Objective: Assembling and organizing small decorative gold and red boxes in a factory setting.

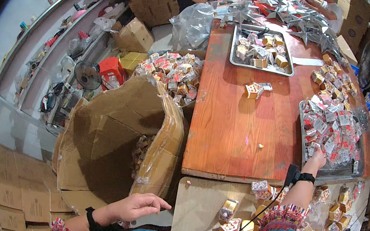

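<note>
Right hand (316, 158) is stretched out to the metal tray (328, 172) of wrapped packets (329, 129), fingers down among them, probably pinching one though I can't tell, while the left hand (136, 206) hovers loose and empty by the big cardboard box (110, 143).

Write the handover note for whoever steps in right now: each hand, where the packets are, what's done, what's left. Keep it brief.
Left hand: empty, fingers spread, hovering by the open cardboard box.
Right hand: stretched out to the metal tray on the right, touching the wrapped packets at its near edge; grip not clear.
Done: some packets lie deep inside the box; more are heaped behind it.
Left: the right tray is still full, a second tray farther up the red table holds more, and loose packets lie on the pale board near the body.
</note>
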`<state>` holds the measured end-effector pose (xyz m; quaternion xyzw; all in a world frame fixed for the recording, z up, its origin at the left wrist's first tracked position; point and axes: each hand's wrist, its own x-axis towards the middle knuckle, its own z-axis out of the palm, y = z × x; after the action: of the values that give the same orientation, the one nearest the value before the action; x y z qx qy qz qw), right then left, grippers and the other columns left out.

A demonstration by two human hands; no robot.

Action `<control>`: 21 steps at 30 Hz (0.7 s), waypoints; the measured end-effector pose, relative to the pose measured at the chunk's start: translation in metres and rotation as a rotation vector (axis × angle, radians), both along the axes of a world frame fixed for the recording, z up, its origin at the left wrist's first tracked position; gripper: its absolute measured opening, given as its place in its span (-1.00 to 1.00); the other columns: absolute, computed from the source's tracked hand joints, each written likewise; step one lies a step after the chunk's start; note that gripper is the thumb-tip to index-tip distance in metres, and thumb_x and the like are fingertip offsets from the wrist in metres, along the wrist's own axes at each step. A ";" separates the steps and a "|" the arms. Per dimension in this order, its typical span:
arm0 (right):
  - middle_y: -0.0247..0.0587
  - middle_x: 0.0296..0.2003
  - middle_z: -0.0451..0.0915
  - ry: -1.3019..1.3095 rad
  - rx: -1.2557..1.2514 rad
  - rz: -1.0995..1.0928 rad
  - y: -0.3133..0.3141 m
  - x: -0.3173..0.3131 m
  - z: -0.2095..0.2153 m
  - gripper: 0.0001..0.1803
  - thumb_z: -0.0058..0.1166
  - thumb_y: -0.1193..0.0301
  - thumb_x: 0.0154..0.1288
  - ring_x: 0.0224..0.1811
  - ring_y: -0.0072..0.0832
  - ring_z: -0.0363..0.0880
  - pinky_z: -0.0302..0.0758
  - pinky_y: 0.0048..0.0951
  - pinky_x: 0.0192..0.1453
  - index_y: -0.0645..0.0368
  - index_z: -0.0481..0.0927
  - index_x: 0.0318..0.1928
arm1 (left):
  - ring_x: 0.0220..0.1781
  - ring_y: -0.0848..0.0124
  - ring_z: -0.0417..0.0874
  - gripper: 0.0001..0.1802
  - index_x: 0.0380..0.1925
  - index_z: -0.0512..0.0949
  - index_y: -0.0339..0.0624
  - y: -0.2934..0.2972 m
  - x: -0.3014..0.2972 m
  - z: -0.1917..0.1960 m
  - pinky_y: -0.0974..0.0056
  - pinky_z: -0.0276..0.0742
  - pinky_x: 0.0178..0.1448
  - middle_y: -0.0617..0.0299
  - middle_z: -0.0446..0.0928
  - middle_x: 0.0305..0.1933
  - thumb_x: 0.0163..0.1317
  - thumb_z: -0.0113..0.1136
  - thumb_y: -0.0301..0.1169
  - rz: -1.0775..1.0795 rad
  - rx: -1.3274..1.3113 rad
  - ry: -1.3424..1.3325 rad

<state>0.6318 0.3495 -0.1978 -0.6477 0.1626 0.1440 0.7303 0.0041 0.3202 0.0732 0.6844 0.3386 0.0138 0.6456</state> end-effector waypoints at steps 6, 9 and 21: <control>0.03 -0.08 0.52 -0.223 -0.908 0.147 0.006 -0.065 0.083 -0.30 0.31 0.10 -0.18 -0.01 -0.02 0.47 0.39 -0.17 0.08 0.18 0.43 -0.01 | -0.06 0.41 0.47 -0.78 -0.47 0.45 -0.27 -0.006 0.000 0.002 0.34 0.34 0.03 0.03 0.49 -0.01 0.28 -0.08 -0.39 0.088 -0.025 0.016; 0.00 -0.10 0.53 -0.279 -1.051 0.146 0.008 -0.068 0.083 -0.32 0.26 0.05 -0.16 0.03 -0.03 0.44 0.37 -0.11 0.08 0.07 0.44 0.00 | -0.01 0.37 0.44 -0.85 -0.37 0.40 -0.27 -0.010 -0.008 -0.002 0.28 0.30 0.11 0.05 0.46 0.01 0.25 -0.06 -0.40 0.036 -0.063 0.042; -0.01 -0.32 0.61 -0.409 -0.691 0.387 -0.023 -0.021 0.016 -0.49 0.33 0.32 -0.20 -0.31 -0.30 0.55 0.42 -0.30 -0.15 0.41 0.55 -0.22 | -0.12 0.46 0.47 -0.80 -0.42 0.46 -0.29 -0.014 -0.015 -0.012 0.36 0.37 -0.01 0.05 0.50 -0.04 0.27 -0.06 -0.39 0.026 -0.062 0.006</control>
<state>0.6111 0.3264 -0.1820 -0.8873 -0.0706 0.0842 0.4479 -0.0107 0.3067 0.0610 0.6595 0.3499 0.0095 0.6653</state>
